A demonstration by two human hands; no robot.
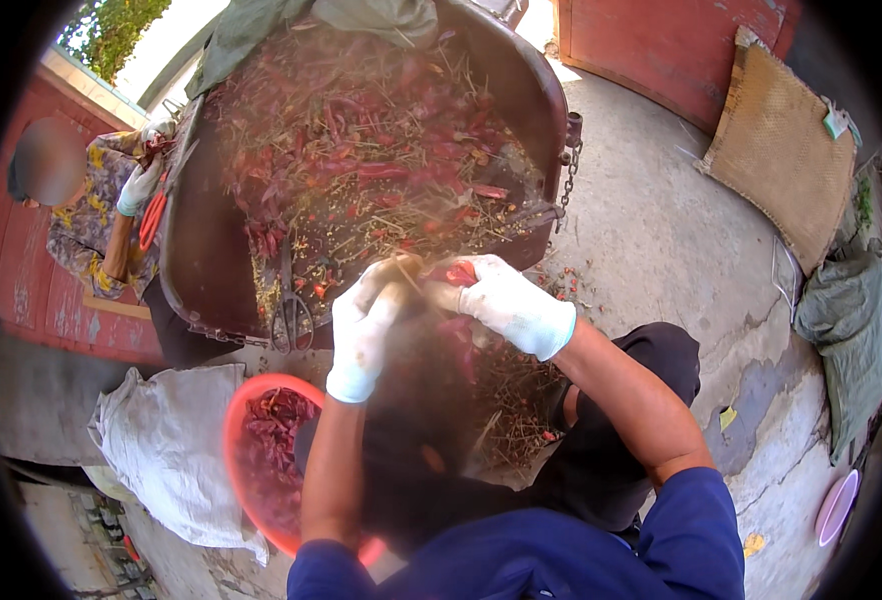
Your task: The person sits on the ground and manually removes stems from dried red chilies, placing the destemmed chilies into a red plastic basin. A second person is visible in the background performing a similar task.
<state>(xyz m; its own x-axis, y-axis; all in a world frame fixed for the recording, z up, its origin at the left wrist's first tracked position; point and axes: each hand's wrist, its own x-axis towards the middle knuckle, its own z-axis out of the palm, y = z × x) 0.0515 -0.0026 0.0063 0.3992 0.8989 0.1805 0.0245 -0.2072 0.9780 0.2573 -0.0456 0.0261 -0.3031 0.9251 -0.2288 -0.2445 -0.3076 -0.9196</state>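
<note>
Both my hands wear white gloves with stained fingertips and meet just over the near edge of a large brown metal cart [186, 255]. My right hand [513, 305] is closed on a dried red chili pepper [458, 272]. Close beside it, my left hand [366, 325] is pinched, but what its fingers hold is hidden. A thin straw-coloured stalk [410, 279] shows between the hands. In the cart lies a heap of red chilies and dry stalks [361, 150]. Scissors [289, 312] rest at the cart's near rim.
Left of my legs stands a red basin [233, 440] of dried chilies, beside a white sack [176, 440]. Another person [111, 200] in gloves sits at the cart's left with red-handled scissors [153, 220]. Stalks [521, 405] litter the floor. A woven mat [776, 150] leans at right.
</note>
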